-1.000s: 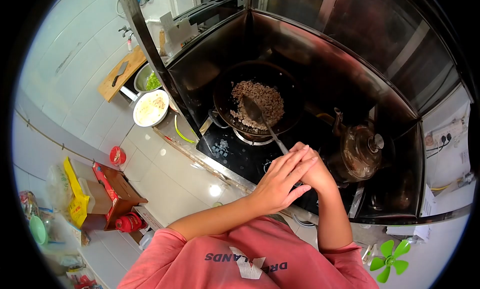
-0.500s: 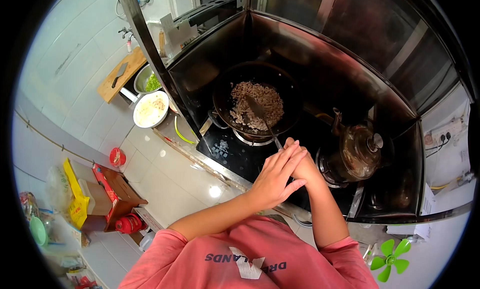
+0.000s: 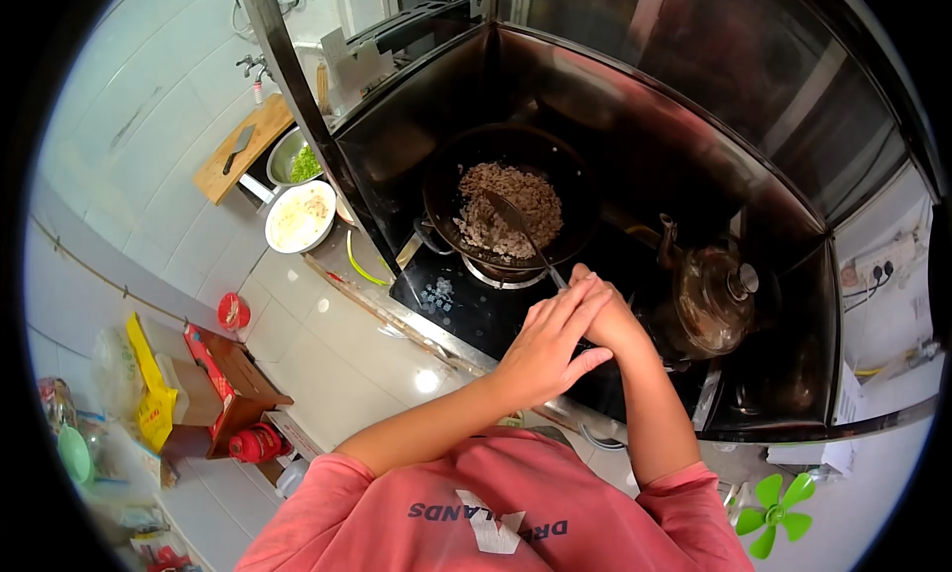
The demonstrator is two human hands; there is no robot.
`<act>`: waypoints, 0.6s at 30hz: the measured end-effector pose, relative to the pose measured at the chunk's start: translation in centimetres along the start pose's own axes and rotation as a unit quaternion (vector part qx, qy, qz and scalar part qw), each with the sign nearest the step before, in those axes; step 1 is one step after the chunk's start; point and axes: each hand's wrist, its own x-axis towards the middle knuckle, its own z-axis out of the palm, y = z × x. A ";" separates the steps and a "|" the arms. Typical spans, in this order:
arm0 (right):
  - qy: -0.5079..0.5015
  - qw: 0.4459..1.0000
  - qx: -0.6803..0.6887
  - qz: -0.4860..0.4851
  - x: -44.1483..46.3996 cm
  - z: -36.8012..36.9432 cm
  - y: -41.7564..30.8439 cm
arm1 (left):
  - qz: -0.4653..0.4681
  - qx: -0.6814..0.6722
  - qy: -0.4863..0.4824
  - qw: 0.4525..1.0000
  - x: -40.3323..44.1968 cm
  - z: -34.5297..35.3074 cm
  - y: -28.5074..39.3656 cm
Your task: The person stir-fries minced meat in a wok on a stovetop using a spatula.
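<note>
A dark wok [image 3: 583, 190] stands on the stove, with browned minced meat [image 3: 526, 197] spread in its middle. The spatula [image 3: 512, 215] has its blade in the meat, and its handle slants down toward me. My right hand [image 3: 617, 322] is closed around the handle's end, partly covered by the other hand. Across its back and fingers lies my left hand [image 3: 555, 339], fingers stretched out and thumb apart. Both hands are just in front of the wok, over the black stove top [image 3: 476, 324].
A metal kettle [image 3: 709, 309] sits on the right burner. At left are a white pan [image 3: 297, 220] with food residue, a bowl [image 3: 283, 156] of chopped greens, and a cutting board [image 3: 263, 126] with a cleaver [image 3: 238, 148]. Dark metal splash panels [image 3: 674, 166] enclose the stove's back.
Both hands have shifted slightly to the right along with the spatula handle. The wok and the meat look nearly the same.
</note>
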 end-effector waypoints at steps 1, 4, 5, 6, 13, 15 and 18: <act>0.002 1.000 0.000 0.000 0.4 0.7 0.4 | 0.002 0.000 0.000 1.000 0.1 0.1 -0.3; 0.005 0.997 -0.002 -0.077 0.8 2.1 1.5 | -0.009 0.009 -0.021 1.000 0.1 -0.3 -0.9; 0.006 0.997 -0.002 -0.077 0.7 1.6 1.8 | -0.009 0.010 -0.021 1.000 0.1 -0.3 -0.9; -0.004 0.997 -0.007 -0.073 0.3 0.7 1.9 | -0.004 0.007 -0.022 1.000 0.1 -0.2 -0.8; 0.005 0.999 0.020 0.033 1.2 0.2 0.3 | -0.030 -0.009 0.029 0.999 0.0 0.2 -1.2; -0.019 0.995 0.019 -0.094 1.2 0.2 2.4 | -0.017 -0.006 0.002 1.000 0.1 -0.1 -1.0; -0.003 1.000 0.020 0.020 0.1 -2.2 -1.1 | -0.024 -0.022 0.021 0.999 0.0 0.4 -1.0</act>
